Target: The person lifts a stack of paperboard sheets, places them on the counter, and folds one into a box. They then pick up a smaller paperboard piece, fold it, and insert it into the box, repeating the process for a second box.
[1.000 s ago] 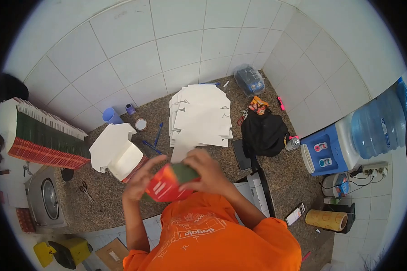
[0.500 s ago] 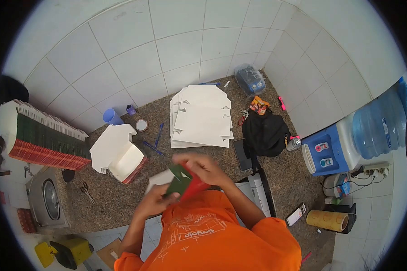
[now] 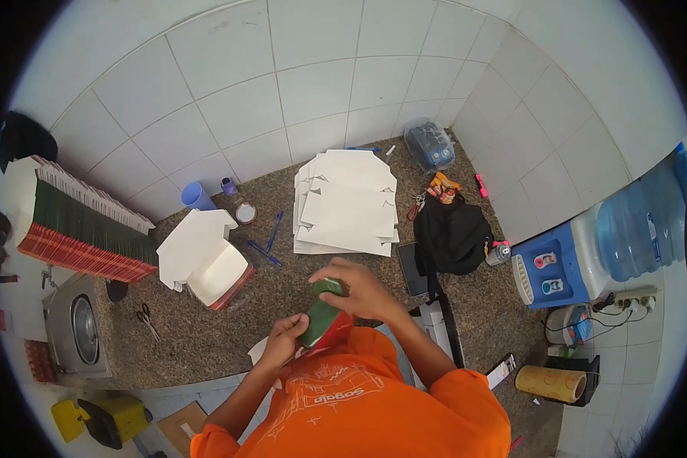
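Observation:
A green and red cardboard carton [image 3: 324, 324], partly folded with a white underside flap, is held just in front of the orange shirt. My left hand [image 3: 281, 341] pinches its left edge between thumb and fingers. On the upper right, my right hand [image 3: 361, 290] grips the carton, its fingers bent over a raised green flap. Beyond my hands lies a stack of flat white carton blanks [image 3: 347, 202] on the speckled counter. A folded carton [image 3: 220, 275] with a white inside and its lid raised stands to the left.
Many nested green and red cartons [image 3: 91, 225] stand at far left beside a sink [image 3: 84, 336]. Blue pens [image 3: 271, 237], a blue cup [image 3: 197, 196] and scissors [image 3: 148, 320] lie about. At right are a black bag [image 3: 454, 237], a phone [image 3: 502, 372] and a water dispenser [image 3: 561, 263].
My right hand has moved from the carton's upper face to its top end, where a green flap now bends up. The carton has turned slightly, and the camera view has shifted a little.

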Tool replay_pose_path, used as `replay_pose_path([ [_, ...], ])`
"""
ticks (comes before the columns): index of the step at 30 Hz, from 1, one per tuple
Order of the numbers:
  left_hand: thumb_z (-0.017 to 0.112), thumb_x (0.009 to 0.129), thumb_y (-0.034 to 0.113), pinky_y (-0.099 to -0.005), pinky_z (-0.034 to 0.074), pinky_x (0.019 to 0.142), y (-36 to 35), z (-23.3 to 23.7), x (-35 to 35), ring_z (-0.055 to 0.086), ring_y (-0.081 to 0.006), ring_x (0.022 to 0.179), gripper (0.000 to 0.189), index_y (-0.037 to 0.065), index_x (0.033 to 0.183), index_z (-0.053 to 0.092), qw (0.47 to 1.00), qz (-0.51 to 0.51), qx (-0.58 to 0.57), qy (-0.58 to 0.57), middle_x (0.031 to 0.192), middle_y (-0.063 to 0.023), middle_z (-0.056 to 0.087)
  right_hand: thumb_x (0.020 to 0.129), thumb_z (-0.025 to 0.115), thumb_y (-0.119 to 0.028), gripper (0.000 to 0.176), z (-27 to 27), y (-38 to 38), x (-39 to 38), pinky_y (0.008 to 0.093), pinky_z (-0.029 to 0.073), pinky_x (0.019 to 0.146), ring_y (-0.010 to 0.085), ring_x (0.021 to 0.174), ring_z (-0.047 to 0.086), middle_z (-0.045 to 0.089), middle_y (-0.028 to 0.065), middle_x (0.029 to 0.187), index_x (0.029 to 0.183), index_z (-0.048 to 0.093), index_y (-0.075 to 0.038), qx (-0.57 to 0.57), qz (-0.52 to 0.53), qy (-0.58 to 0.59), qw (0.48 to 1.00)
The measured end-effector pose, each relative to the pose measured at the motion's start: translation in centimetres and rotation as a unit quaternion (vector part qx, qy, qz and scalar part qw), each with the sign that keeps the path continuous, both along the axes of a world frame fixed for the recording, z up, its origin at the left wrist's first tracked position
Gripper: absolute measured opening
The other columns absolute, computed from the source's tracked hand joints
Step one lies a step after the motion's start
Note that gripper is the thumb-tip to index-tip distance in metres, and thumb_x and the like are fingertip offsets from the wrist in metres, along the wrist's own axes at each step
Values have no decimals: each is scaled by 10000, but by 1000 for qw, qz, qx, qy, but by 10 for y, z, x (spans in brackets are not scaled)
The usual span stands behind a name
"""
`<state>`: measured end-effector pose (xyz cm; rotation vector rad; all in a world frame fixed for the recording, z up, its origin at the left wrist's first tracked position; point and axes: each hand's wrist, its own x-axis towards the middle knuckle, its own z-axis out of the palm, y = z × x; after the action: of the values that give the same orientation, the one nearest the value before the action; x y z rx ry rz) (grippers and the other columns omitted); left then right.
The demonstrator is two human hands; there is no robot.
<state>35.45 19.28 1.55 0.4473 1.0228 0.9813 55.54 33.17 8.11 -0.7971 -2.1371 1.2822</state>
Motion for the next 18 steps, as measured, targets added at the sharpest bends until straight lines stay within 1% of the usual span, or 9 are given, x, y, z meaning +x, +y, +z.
replay_pose_path([
  [1,525,1097,295,-249,455,690,0,0,-3,584,-52,788,329,12,1026,676,999,2,28,41,889,14,650,896,741,-113,297,8,-2,-1,309,506,740,193,884,641,634,71,1071,1192,730,-121,-26,18,-41,999],
  [2,525,1097,295,-249,455,690,1,7,-3,584,-52,788,329,12,1026,676,999,3,28,42,889,14,650,896,741,-113,297,2,-2,-2,309,506,740,193,884,641,634,71,1071,1192,730,-121,-25,19,-40,999],
  [5,588,1070,225,-240,442,674,3,31,3,554,-34,766,253,5,987,682,972,28,153,174,855,26,647,898,711,-97,248,-18,-6,-11,357,500,923,247,1104,630,630,104,1178,1144,744,-92,-65,121,89,986],
  [7,650,1028,140,-226,432,668,5,35,9,539,-24,773,155,-5,992,691,972,34,160,170,839,27,647,914,681,-101,209,-14,-12,-21,426,434,1063,314,1263,561,616,125,1257,1108,760,-90,53,54,142,987],
  [10,682,995,86,-217,460,715,8,28,-2,579,-33,807,98,-4,1020,709,944,-79,214,238,861,7,694,918,687,-117,160,-17,-32,-35,478,429,1051,315,1226,568,621,112,1216,1059,756,-90,143,-38,185,972],
  [12,676,1011,136,-239,508,758,20,40,-3,639,-64,872,146,0,1062,686,956,-7,162,243,967,-27,728,888,721,-103,150,-40,-49,-31,476,451,1019,305,1189,583,624,109,1187,1035,745,-87,144,-96,197,965],
  [14,662,1021,170,-292,553,818,43,72,1,677,-109,917,225,19,1186,645,932,339,128,9,1103,-64,717,859,755,-89,155,-53,-50,-32,473,472,987,295,1151,598,626,105,1159,1012,733,-84,144,-154,208,955],
  [16,641,1037,249,-318,576,781,49,59,5,690,-137,895,285,17,1201,615,915,369,159,30,1143,-70,700,781,820,-64,268,-55,-51,-42,445,509,920,298,1086,617,608,101,1115,1008,677,-69,265,-38,211,940],
  [18,595,1065,283,-304,560,752,52,47,23,676,-121,888,298,6,1173,624,890,409,190,61,1085,-65,704,759,851,-85,332,-61,-41,-47,445,523,906,302,1074,627,621,102,1123,1048,687,-71,293,-55,201,933],
])
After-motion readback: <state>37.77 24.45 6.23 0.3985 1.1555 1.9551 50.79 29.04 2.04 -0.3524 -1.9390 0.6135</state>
